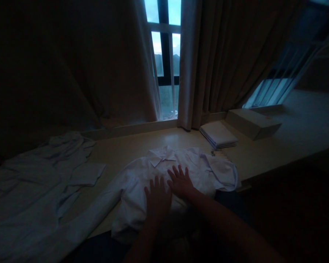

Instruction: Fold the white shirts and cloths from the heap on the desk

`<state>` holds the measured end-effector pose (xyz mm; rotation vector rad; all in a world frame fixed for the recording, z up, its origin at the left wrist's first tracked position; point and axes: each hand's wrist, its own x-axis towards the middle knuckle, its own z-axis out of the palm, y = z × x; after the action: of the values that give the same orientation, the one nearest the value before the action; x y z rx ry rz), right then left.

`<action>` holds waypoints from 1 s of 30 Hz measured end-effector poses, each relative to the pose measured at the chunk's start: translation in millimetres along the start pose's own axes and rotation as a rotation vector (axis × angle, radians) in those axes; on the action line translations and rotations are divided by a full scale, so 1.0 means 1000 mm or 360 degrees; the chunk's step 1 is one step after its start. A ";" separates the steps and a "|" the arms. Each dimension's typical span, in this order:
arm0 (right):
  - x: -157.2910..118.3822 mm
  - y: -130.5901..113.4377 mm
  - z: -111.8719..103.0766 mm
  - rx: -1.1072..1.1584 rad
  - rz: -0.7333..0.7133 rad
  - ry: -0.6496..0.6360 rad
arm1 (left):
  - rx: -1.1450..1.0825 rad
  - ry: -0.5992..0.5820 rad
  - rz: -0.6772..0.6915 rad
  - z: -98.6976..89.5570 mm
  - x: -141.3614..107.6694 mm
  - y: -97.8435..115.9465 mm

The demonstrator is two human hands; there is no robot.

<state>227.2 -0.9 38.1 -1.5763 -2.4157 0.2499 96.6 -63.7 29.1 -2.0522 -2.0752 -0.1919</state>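
Observation:
A white collared shirt (137,182) lies spread over the front of the pale ledge, its collar toward the window and one long sleeve stretched out to the lower left. My left hand (158,195) rests flat on the shirt's middle with the fingers spread. Just to its right, my right hand (180,182) also presses flat on the cloth, fingers apart and pointing away from me. The shirt's other sleeve looks bunched at the right. Its lower part hangs toward me and is partly hidden by my arms and the dark.
White rumpled garments (35,179) are heaped on the left of the ledge (120,144). Folded white cloth (218,133) is stacked at the back right, beside a pale box (253,123). Long curtains (219,54) hang along the window behind. The room is dim.

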 end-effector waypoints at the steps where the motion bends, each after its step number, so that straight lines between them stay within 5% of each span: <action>1: -0.003 -0.001 0.000 -0.0001 0.0005 -0.0003 | 0.0006 0.0000 -0.0001 -0.001 -0.002 0.000; 12: -0.009 -0.003 0.000 0.0034 0.0022 0.0021 | -0.0051 -0.0080 -0.0010 0.005 -0.009 -0.003; 18: -0.001 0.001 -0.001 0.0042 0.0038 0.0027 | -0.0157 -0.0147 -0.0144 0.004 0.022 -0.057; 23: 0.014 0.009 -0.001 0.0075 0.0001 0.0022 | -0.0103 -0.0177 -0.0375 0.025 0.043 -0.114; 30: 0.029 0.007 -0.003 0.0045 -0.0002 -0.0020 | -0.0151 -0.0289 -0.0358 0.009 0.096 -0.124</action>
<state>223.6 28.2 42.4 -1.5659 -2.4119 0.2933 -27.8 29.1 50.4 -1.9489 -2.4527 -0.1469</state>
